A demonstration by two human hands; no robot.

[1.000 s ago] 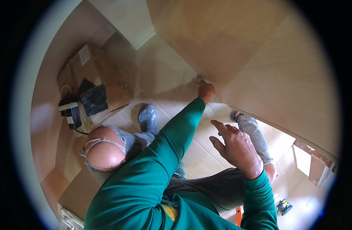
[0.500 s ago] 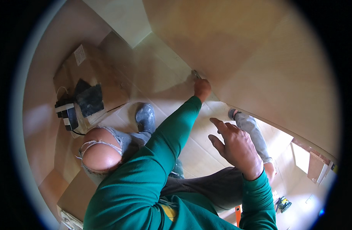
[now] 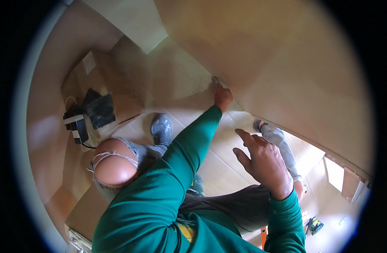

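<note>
1. Two hands work: left hand [image 3: 222, 98] clenched on a small tool [image 3: 217, 81] at the wall panel [image 3: 278, 63] edge
2. Right hand [image 3: 263, 162] hovers released; leaning far, the tool could slip and scratch the floor [image 3: 176, 76]

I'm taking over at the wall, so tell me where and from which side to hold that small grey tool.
Grip the small grey tool by its lower end, where the left hand closes around it; only its tip shows, at the seam under the wall panel. Probably best to come from the floor side: the panel blocks the other.
</note>
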